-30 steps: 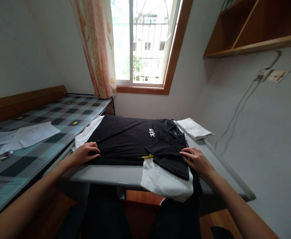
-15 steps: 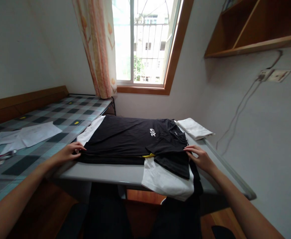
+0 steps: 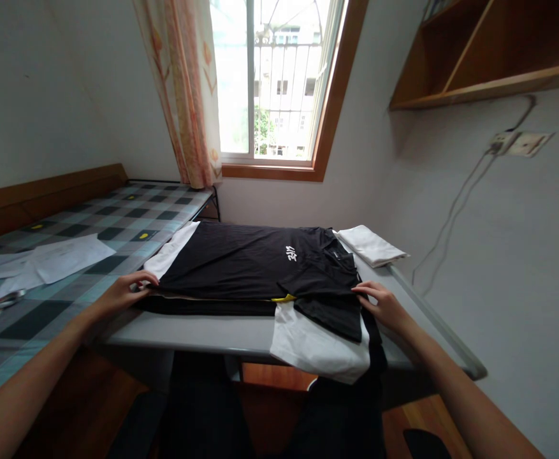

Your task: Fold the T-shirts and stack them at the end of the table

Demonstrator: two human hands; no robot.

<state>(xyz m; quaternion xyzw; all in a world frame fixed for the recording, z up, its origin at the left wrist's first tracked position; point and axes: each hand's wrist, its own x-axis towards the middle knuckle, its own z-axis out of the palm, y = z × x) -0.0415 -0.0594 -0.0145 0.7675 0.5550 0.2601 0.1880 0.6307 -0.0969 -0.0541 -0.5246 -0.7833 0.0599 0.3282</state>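
A black T-shirt (image 3: 241, 261) with white lettering on its chest lies spread sideways on the grey table (image 3: 212, 330), collar to the right. At its lower left hem corner, my left hand (image 3: 125, 294) pinches the edge between thumb and fingers. My right hand (image 3: 382, 305) pinches the black cloth at the shoulder and sleeve side. Beneath it lies a white garment, whose sleeve (image 3: 320, 347) hangs over the near table edge. More black cloth shows along the near side, and a small yellow patch (image 3: 283, 298) peeks out between the layers.
A folded white cloth (image 3: 371, 245) rests at the table's far right. Left of the table stands a bed with a checkered mattress (image 3: 92, 220), bearing papers (image 3: 71, 258). A window and curtain (image 3: 183, 95) are ahead; a wooden shelf (image 3: 480, 83) hangs at right.
My left hand has shifted slightly left with the hem corner, and a pale edge shows under the black cloth there. My right hand stays nearly still. The view has moved a little.
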